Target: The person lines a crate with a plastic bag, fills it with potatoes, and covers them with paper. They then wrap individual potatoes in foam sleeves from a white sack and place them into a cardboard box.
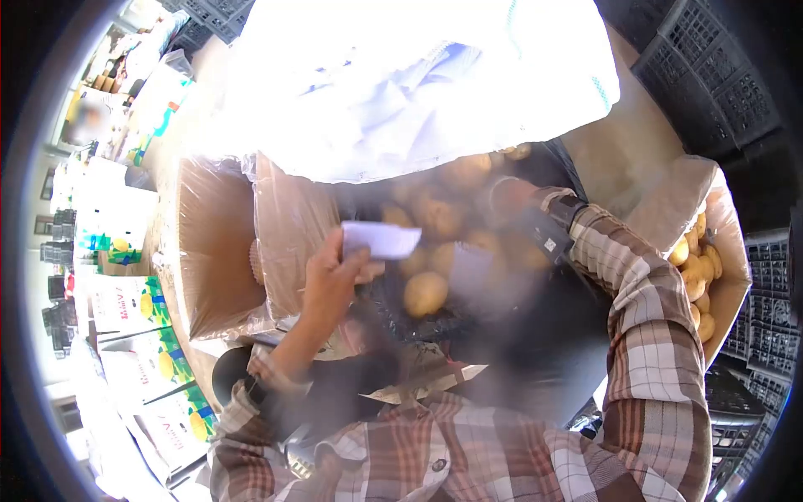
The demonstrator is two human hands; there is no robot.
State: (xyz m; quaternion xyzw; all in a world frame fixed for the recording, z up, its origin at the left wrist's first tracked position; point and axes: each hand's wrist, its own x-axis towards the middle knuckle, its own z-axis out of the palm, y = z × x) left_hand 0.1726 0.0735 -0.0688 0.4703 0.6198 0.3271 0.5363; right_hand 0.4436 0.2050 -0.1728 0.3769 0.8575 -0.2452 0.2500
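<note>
**Pinching a paper slip (382,241) beside the potato heap (439,216)**

Grasped between thumb and fingers of the left hand (328,272): the slip, pale and flat, held up at the left edge of the potato heap and partly in front of it. Placed at the heap's right edge, toward its far side: the right hand (512,197), blurred; impossible to tell whether clasping a potato or merely resting against one. Worn at that wrist, right of the heap: a dark wristband (567,211), then a plaid sleeve (657,335) running down toward the heap's near side.

Lying at the near edge of the heap: a single bright potato (426,294), clearer than the others, with black plastic (435,327) just below. Too blurred to tell crate from liner there.

Bulging over the heap's far edge: a white sack (418,109), glaring with light and hiding some of the potatoes.

Standing left of the heap, near it: a cardboard box (219,243) lined with clear film. Farther left, well apart from the heap: printed cartons (125,303) in a column.

Set right of the heap, beyond the sleeve: another lined box (730,268), holding more potatoes (698,272). Farther right of the heap, toward its far side: black crates (711,71).
</note>
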